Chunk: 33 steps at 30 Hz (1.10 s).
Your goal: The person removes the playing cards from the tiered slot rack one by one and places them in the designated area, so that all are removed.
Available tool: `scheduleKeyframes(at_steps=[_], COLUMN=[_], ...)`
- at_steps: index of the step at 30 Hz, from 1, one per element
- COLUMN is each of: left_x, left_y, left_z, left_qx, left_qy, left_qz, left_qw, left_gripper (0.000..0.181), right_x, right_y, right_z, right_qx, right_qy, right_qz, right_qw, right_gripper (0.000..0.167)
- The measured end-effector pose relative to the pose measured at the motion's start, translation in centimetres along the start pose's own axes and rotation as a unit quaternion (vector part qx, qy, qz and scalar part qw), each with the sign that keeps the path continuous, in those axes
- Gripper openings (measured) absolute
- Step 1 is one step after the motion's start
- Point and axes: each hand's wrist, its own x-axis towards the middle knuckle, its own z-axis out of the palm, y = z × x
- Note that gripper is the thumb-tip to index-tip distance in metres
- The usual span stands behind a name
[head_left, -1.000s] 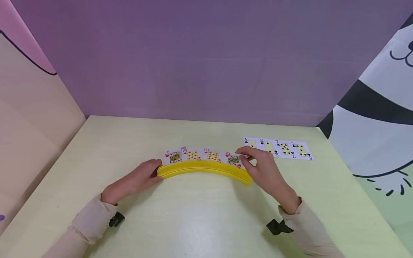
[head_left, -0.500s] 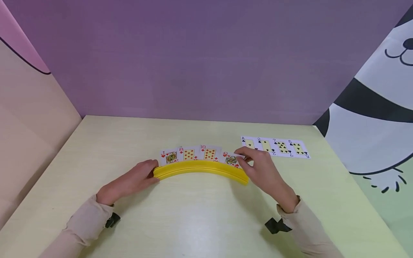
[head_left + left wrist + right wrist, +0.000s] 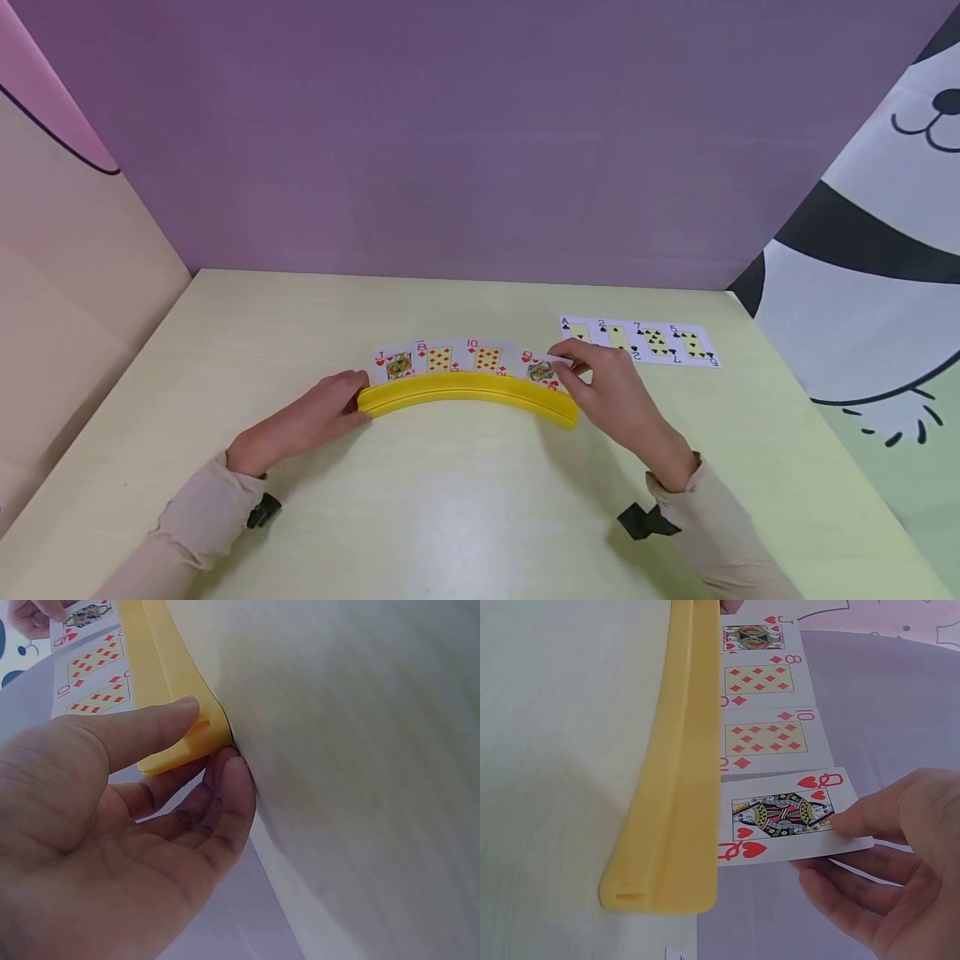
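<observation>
Yellow, the curved card holder (image 3: 465, 387) is being gripped at its left end by the left hand (image 3: 305, 423), its thumb lying on the front and its fingers curling round the end. The right hand (image 3: 618, 408) is pinching the queen of hearts (image 3: 780, 817) at the upper right corner, thumb on the face; the remaining fingers are bending loosely. The queen is standing slightly askew at the holder's right end, just beside the ten of diamonds (image 3: 769, 739); whether its lower edge is seating fully, I am not managing to tell. Further left, the eight of diamonds (image 3: 761, 679) and jack of hearts (image 3: 756, 637) are standing in the holder.

Risks, in my judgement: the corner hold is giving leverage, so a twist could be bending the queen or shifting the ten; a shallow seat could be letting it tip on release; a slackening left hand could be letting the holder slide. Beyond the right hand, on the table (image 3: 450, 517), four black-suited cards (image 3: 654, 342) are lying in a row, possibly inviting a stray knuckle.
</observation>
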Motion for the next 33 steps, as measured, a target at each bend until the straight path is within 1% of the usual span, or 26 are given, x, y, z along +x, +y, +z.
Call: scheduleKeyframes(at_steps=[4,7,10,14,19,23,26,30,33], left_x=[-0.1,-0.1,-0.1,0.0,0.1,0.1,0.0,-0.2,-0.2], left_y=[0.0,0.0,0.0,-0.2,-0.5,-0.6,-0.7,-0.7,-0.7], left_z=[0.0,0.0,0.0,0.1,0.2,0.2,0.1,0.0,0.0], left_qx=[0.002,0.003,0.002,0.000,-0.001,-0.002,-0.002,-0.001,-0.003], left_qy=[0.003,0.006,0.006,0.004,0.002,0.002,0.002,0.004,0.004], left_qz=[0.010,0.011,0.010,0.010,0.009,0.010,0.012,0.016,0.012], left_qw=[0.9999,0.9999,0.9999,0.9999,1.0000,0.9999,0.9999,0.9999,0.9999], left_gripper=[0.018,0.018,0.018,0.019,0.019,0.019,0.018,0.017,0.017], right_x=[-0.1,-0.1,-0.1,-0.1,-0.1,0.0,0.0,0.1,0.1], right_y=[0.4,0.6,0.7,0.9,1.2,1.8,2.6,3.7,4.5], right_z=[-0.5,-1.0,-1.6,-2.2,-2.8,-3.3,-3.5,-3.8,-4.1], right_qx=[0.003,0.010,0.011,0.005,0.008,0.002,-0.008,-0.018,-0.022], right_qy=[0.024,0.045,0.058,0.068,0.092,0.114,0.119,0.121,0.114], right_qz=[-0.012,-0.022,-0.025,-0.023,-0.013,-0.011,-0.012,-0.002,0.009], right_qw=[0.9996,0.9987,0.9979,0.9974,0.9957,0.9934,0.9927,0.9925,0.9933], right_gripper=[0.016,0.017,0.016,0.018,0.026,0.018,0.012,0.011,0.011])
